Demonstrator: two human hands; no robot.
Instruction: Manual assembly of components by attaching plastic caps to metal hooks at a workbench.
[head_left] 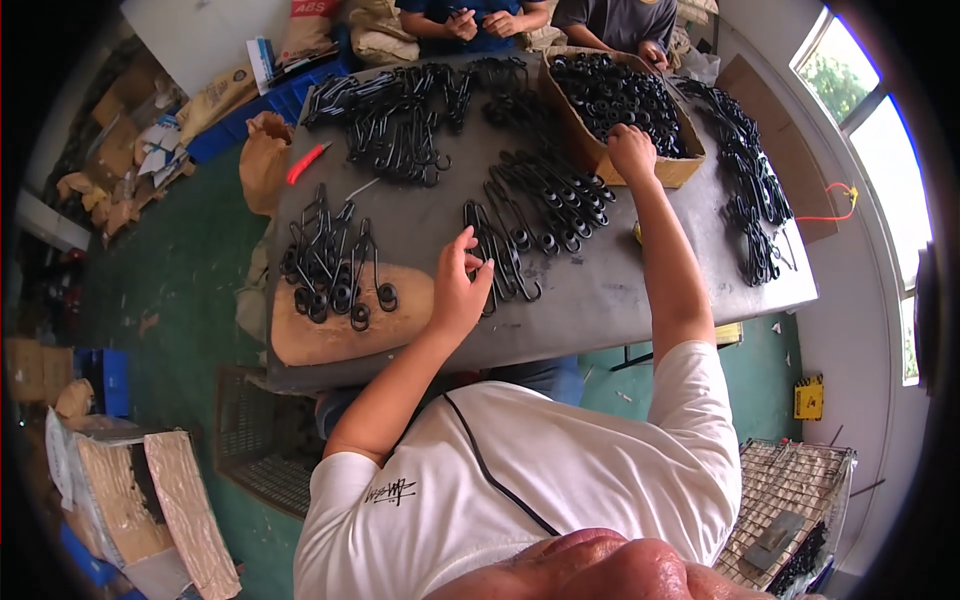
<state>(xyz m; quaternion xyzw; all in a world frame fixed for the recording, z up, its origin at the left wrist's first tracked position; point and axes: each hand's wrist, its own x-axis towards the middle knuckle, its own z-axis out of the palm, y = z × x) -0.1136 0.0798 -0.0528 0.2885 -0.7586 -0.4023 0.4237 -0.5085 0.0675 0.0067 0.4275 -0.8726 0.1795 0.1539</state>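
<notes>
My left hand [462, 288] hovers at the near edge of a small group of black wire hooks [512, 262] on the grey table. Its fingers are loosely bent and apart, with nothing visible between them. My right hand [632, 153] reaches over the near side of a cardboard box [682, 174] filled with small black ring-like parts [615, 95]. Its fingers curl down among these parts, and their tips are hidden. Left of my left hand, black hooks with round ends [335, 265] lie on a tan board [405, 305]. More hooks with rings [560, 200] lie between my hands.
Piles of black hooks [390, 120] cover the table's far left, and others [745, 180] line its right side. A red-handled tool [308, 163] lies near the left edge. Two people sit across the table, hands [480, 24] showing. A plastic crate [240, 430] stands below left.
</notes>
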